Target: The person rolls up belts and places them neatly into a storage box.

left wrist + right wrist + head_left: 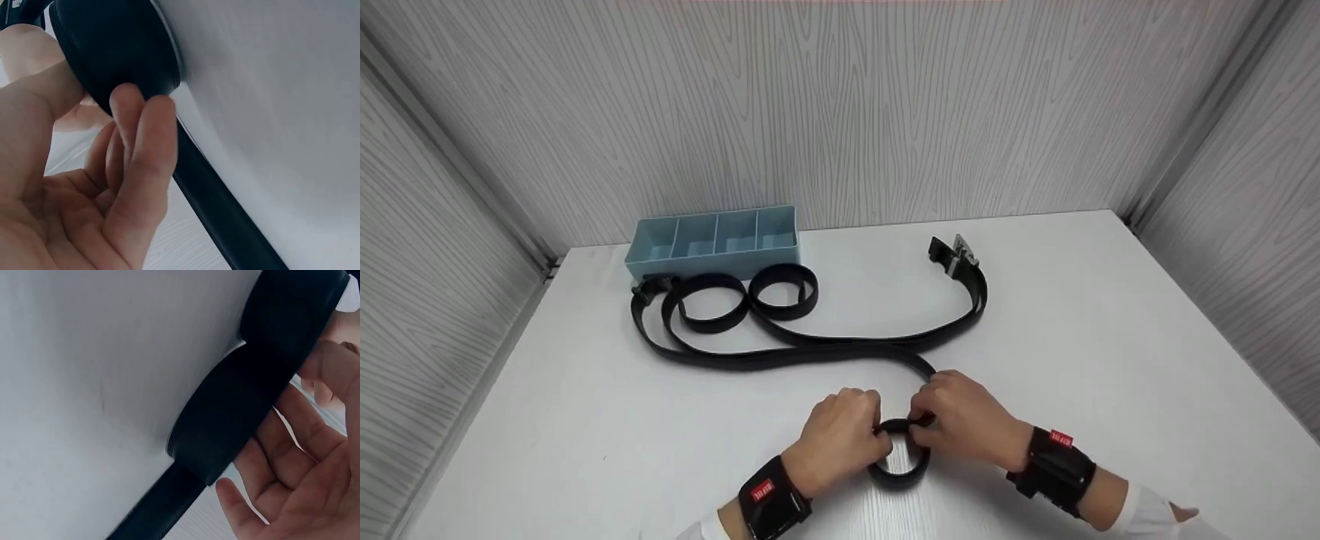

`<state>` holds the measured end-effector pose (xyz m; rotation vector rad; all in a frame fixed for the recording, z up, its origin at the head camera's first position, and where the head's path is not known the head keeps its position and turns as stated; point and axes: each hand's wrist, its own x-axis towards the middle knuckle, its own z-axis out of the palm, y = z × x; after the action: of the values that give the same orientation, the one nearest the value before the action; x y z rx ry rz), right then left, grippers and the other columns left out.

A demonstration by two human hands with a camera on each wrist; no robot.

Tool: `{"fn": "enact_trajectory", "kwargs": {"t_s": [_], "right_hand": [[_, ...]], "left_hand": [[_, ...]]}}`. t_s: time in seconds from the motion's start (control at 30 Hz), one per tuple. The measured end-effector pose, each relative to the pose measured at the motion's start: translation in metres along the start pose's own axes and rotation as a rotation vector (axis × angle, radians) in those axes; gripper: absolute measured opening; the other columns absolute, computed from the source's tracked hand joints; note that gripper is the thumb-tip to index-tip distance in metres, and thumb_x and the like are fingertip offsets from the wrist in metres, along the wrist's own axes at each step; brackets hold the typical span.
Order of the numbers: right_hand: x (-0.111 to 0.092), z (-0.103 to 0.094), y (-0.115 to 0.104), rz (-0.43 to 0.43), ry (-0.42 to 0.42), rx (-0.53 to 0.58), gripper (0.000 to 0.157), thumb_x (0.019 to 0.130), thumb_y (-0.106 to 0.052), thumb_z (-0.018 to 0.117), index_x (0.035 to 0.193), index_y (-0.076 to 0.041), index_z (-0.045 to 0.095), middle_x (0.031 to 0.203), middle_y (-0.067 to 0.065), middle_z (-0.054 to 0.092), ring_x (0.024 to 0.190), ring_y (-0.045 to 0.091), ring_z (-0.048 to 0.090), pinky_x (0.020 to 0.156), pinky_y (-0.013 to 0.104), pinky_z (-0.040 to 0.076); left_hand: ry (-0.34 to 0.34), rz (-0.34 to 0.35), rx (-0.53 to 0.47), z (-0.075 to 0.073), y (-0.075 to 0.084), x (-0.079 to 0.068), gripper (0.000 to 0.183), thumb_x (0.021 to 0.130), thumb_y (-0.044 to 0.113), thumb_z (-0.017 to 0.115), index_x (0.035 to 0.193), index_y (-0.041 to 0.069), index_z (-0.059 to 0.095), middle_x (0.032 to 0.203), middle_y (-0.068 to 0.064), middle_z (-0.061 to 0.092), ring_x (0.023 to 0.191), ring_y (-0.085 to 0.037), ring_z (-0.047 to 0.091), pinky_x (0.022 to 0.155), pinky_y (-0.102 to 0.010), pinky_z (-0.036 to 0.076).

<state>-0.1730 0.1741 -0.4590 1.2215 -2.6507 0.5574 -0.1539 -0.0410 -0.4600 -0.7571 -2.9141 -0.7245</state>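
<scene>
Near the front of the table, a black belt (898, 481) stands on its edge, its end rolled into a small ring. My left hand (840, 437) pinches the ring's left side between thumb and curled fingers. On the opposite side, my right hand (969, 420) pinches the strap at the upper right of the ring. In the left wrist view, the broad strap (112, 45) curves past the fingertips. Two bends of the strap (219, 416) show beside the fingers in the right wrist view. From the right hand, the strap runs back and left among other black straps.
Behind lie two more rolled belt ends, a left coil (716, 325) and a right coil (784, 310). One dark buckle (656, 285) lies by the blue compartment tray (712, 264); silvery buckle parts (962, 251) stand at back right. Patterned panels (870, 112) enclose the white table (1110, 337).
</scene>
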Motion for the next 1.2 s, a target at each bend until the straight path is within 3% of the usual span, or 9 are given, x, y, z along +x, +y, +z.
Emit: {"fn": "enact_trajectory", "kwargs": {"t_s": [0.2,0.4,0.57,0.73,0.9,1.07,1.2], "right_hand": [[-0.0008,-0.0005,-0.0026,0.044,-0.05,0.048,0.01,0.081,-0.01,0.08,0.078,-0.016,0.072,0.073,-0.011,0.063,0.073,0.006,0.051,0.063,0.026,0.044],[-0.0017,-0.0005,-0.0035,0.061,-0.068,0.09,0.004,0.084,-0.013,0.081,0.087,-0.013,0.078,0.081,-0.009,0.07,0.076,0.006,0.054,0.066,0.026,0.047],[-0.0051,-0.0022,-0.0015,0.107,-0.074,0.116,0.014,0.079,-0.015,0.082,0.09,-0.01,0.077,0.089,-0.005,0.072,0.086,0.01,0.06,0.074,0.03,0.053],[-0.0049,-0.0012,-0.0005,0.069,-0.027,0.088,0.008,0.078,-0.013,0.081,0.084,-0.011,0.076,0.081,-0.006,0.072,0.079,0.008,0.057,0.072,0.029,0.051],[-0.002,0.0018,0.0001,-0.01,0.002,0.048,0.007,0.08,-0.009,0.081,0.078,-0.012,0.075,0.073,-0.008,0.069,0.071,0.005,0.051,0.07,0.029,0.047],[-0.0006,0.0024,0.0017,-0.059,0.007,0.046,0.007,0.081,-0.007,0.083,0.081,-0.01,0.077,0.075,-0.007,0.071,0.072,0.007,0.057,0.081,0.034,0.051],[-0.0011,0.003,0.0028,-0.037,0.0,0.074,0.006,0.083,-0.009,0.083,0.087,-0.01,0.08,0.08,-0.007,0.074,0.076,0.01,0.059,0.08,0.033,0.05]], "left_hand": [[-0.043,0.026,0.008,-0.0033,-0.0005,0.0052,0.015,0.076,0.013,0.078,0.075,0.014,0.063,0.072,0.008,0.051,0.064,-0.008,0.049,0.053,-0.028,0.04],[-0.043,0.064,0.001,-0.0013,0.0002,0.0063,0.017,0.074,0.013,0.078,0.068,0.016,0.062,0.065,0.01,0.051,0.06,-0.007,0.049,0.051,-0.026,0.038],[-0.012,0.043,0.028,0.0014,0.0027,0.0013,0.018,0.072,0.015,0.077,0.067,0.016,0.06,0.064,0.008,0.052,0.058,-0.01,0.049,0.05,-0.029,0.038],[0.01,0.013,0.046,0.0034,0.0046,-0.0008,0.02,0.072,0.013,0.075,0.068,0.016,0.055,0.065,0.006,0.051,0.058,-0.012,0.051,0.049,-0.031,0.04],[-0.034,-0.016,0.048,0.0031,0.0052,0.0002,0.021,0.073,0.013,0.074,0.071,0.015,0.053,0.068,0.004,0.05,0.058,-0.012,0.049,0.049,-0.031,0.039],[-0.057,0.0,0.057,-0.0002,0.005,0.006,0.021,0.077,0.018,0.078,0.073,0.016,0.058,0.071,0.006,0.054,0.063,-0.011,0.052,0.051,-0.03,0.041],[-0.051,0.02,0.046,0.0005,0.0049,0.0083,0.02,0.077,0.018,0.078,0.069,0.017,0.06,0.067,0.009,0.055,0.06,-0.009,0.052,0.05,-0.03,0.04]]}}
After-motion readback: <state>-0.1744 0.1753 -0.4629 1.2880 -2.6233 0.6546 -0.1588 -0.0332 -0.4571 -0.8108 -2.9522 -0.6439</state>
